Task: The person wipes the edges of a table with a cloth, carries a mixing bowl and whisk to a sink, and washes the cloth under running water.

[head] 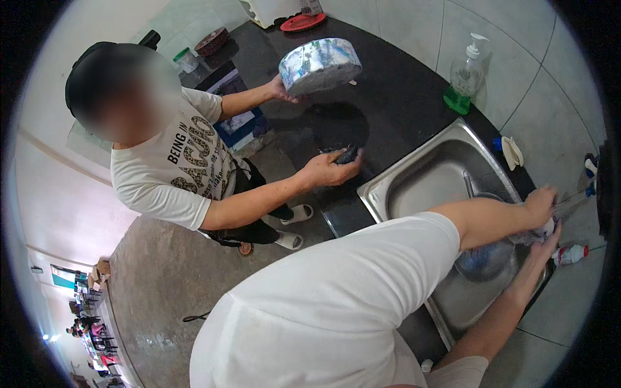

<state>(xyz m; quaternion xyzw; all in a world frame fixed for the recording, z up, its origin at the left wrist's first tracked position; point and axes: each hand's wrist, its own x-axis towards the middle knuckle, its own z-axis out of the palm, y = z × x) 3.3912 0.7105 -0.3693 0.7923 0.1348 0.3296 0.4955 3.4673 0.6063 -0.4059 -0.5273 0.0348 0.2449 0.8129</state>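
My left hand [539,207] and my right hand [547,242] are close together over the far side of a stainless steel sink [422,194]. Between them they grip a small, whitish, wet-looking thing [533,235], partly hidden by the fingers; its kind cannot be told. Just below my hands a round metal vessel [485,262] sits in the sink, partly covered by my left arm. A faucet spout [468,184] reaches over the basin. Beside it, a white-and-blue object [512,153] lies on the sink's back ledge.
At the left, a co-worker [170,160] holds a round foil-wrapped thing [320,68] and a dark scrubber-like piece [347,154] over the black counter [388,87]. A pump bottle with green liquid [458,92] and a white bottle with a red cap [571,254] stand by the tiled wall.
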